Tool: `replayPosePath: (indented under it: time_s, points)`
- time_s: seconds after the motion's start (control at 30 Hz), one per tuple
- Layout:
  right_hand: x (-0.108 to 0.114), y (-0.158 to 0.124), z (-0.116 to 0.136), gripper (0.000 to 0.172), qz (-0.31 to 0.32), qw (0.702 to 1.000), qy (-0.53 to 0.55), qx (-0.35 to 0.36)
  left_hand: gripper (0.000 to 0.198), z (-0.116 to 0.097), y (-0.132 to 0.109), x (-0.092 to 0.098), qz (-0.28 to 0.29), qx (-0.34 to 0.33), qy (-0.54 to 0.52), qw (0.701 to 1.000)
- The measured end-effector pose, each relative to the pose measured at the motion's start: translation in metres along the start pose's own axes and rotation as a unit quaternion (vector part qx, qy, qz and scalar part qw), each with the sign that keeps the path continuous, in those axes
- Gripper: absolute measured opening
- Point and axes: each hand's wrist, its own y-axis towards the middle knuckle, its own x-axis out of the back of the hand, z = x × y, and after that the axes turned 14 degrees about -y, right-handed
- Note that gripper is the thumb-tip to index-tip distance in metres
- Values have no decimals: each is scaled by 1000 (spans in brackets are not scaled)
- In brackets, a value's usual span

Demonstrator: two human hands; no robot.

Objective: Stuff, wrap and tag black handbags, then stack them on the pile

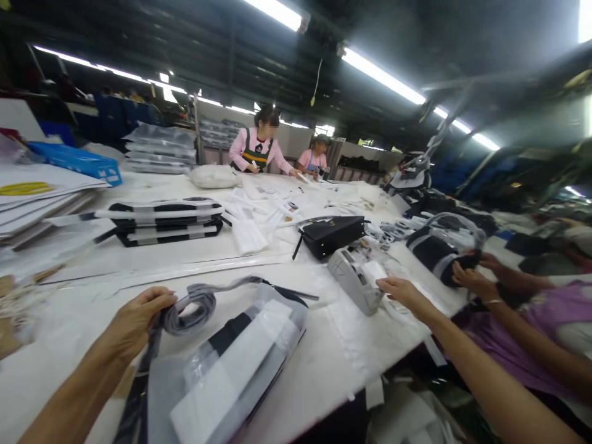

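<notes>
My left hand (139, 316) is closed at the lower left, its thumb and fingers pinching the edge of a coiled strap (194, 311) wrapped in translucent film. Beside it on the table lies a dark bag (296, 301) covered with clear film, a white sheet (222, 394) across it. To the right, a grey tape dispenser (346, 283) stands near the table's edge. At its front end my right hand (401, 292) is closed, fingertips pinched on the tape; the tape itself barely shows.
A black handbag (333, 234) sits behind the dispenser. Wrapped black bags (166, 219) lie at the left, near a blue basket (76, 161) and yellow-handled scissors (25, 189). Close on my right, a co-worker's hands (476, 277) hold another bag (435, 253). Two people work across the table.
</notes>
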Motion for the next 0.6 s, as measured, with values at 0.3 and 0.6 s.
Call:
replayPosePath:
  time_s: [0.3,0.6]
  points:
    - [-11,38,-14,23,31,989,101,-107,22,-8,-5,-9,-19,17,-17,1000]
    - [-11,4,-46,32,-59,984,161,-47,20,-6,-2,-8,-36,11,-35,999]
